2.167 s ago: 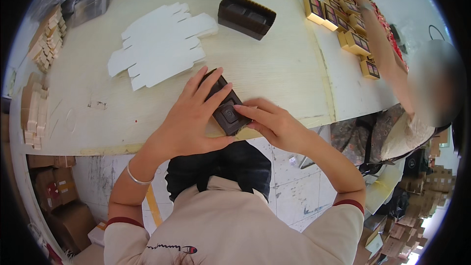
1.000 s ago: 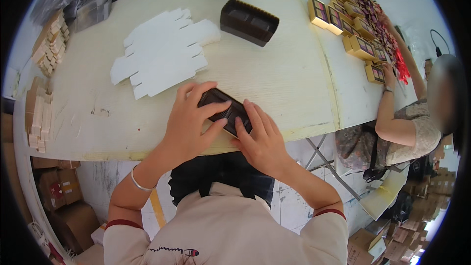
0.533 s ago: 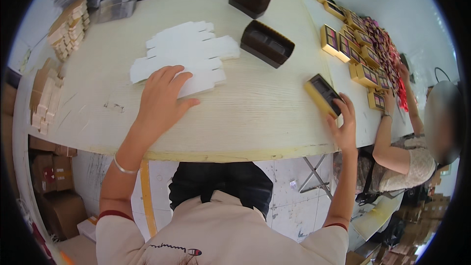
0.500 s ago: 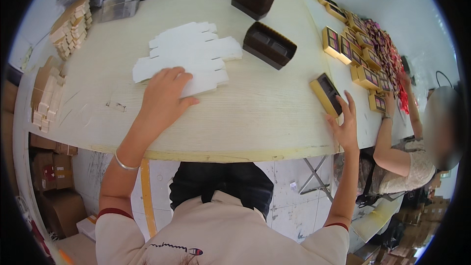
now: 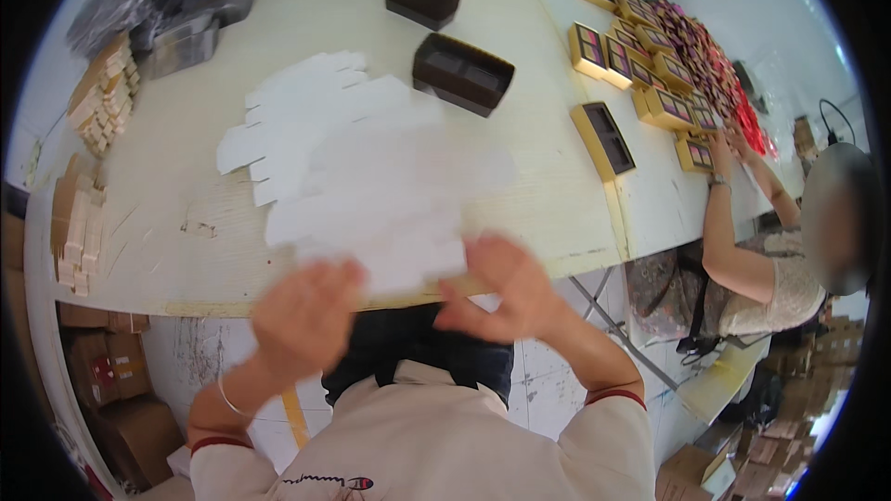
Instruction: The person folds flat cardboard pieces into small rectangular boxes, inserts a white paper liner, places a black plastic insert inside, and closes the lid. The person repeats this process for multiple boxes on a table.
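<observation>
A thin white blank [image 5: 390, 223] lies at the centre of the frame between the hands, flat and unfolded as far as blur shows. The left hand [image 5: 311, 315] is at its near left edge and the right hand [image 5: 501, 288] at its near right corner, thumb and fingers apart; whether either grips it cannot be told. Completed unit: one gold box [image 5: 583, 134] with dark insert, right of centre, its compartments showing no contents. Unworked stock: a stack of white blanks [image 5: 302, 97], left of centre, partly covered by the handled blank. Two dark inserts [image 5: 464, 74] at upper centre bound the far side. Filled gold boxes [image 5: 640, 56] occupy the upper right, beside a co-worker's hands [image 5: 729, 148]. Folded cartons [image 5: 79, 232] line the left edge.
</observation>
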`<state>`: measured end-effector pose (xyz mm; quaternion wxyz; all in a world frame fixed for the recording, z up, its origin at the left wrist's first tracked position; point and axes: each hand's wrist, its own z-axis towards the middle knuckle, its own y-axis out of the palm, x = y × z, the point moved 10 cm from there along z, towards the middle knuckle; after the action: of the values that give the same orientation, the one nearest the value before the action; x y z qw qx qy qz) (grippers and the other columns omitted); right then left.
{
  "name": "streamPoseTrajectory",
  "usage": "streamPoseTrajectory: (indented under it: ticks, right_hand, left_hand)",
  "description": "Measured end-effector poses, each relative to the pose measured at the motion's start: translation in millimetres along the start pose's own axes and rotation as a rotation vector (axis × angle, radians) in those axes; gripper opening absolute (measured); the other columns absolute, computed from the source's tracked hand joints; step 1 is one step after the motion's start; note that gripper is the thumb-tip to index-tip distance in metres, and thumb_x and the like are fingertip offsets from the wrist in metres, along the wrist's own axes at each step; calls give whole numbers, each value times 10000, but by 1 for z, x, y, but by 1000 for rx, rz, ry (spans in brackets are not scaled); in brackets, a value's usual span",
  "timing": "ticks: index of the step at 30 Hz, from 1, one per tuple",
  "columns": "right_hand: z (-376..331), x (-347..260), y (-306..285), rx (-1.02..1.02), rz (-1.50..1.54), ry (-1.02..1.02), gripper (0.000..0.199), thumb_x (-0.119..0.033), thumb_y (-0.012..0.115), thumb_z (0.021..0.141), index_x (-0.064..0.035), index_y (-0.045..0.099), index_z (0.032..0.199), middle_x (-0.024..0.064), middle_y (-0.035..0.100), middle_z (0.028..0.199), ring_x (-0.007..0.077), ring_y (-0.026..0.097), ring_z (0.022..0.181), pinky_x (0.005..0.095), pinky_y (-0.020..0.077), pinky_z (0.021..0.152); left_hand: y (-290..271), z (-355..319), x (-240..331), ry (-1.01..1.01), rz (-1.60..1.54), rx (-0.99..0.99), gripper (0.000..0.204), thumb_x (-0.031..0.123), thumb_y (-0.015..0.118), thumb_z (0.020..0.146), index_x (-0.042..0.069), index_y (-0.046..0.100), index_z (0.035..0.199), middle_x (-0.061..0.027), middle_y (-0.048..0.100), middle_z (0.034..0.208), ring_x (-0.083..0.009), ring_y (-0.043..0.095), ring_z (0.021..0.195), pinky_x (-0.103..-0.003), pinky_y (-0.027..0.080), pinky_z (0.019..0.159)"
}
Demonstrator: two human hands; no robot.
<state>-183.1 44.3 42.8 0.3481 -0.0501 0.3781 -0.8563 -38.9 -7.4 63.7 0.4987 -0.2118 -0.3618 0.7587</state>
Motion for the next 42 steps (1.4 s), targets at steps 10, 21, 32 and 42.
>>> streamPoseTrajectory:
  ticks: [10,21,32,42]
  right_hand:
    - [-47,-31,22,-188,-368,37,260,-145,690,790,-108,671,1047,76,585,1112,198,567,974,339,449,810]
    - [-47,-9,41,-273,-158,177,268,-51,639,767,-4,608,1028,112,550,972,247,550,874,346,468,746]
    - [-36,41,54,-530,179,587,70,12,585,786,-15,580,851,139,583,774,350,584,729,428,458,627]
    - [-55,13,13,-231,490,671,366,73,583,805,-2,604,1163,184,606,1100,357,583,1033,379,494,834]
  left_hand:
    - [117,-13,-6,-472,-831,-425,100,120,681,786,83,649,873,-56,606,830,-237,583,742,-374,471,668]
    - [70,-24,24,-145,-307,-233,238,125,767,681,52,622,855,-43,554,860,-230,548,734,-331,460,568]
    - [72,2,11,-180,-192,-248,272,184,726,776,73,671,1018,-69,476,774,-241,488,635,-358,424,580]
    - [106,-9,31,-404,-631,-509,255,163,621,883,29,568,1094,-113,551,921,-317,594,763,-383,491,647]
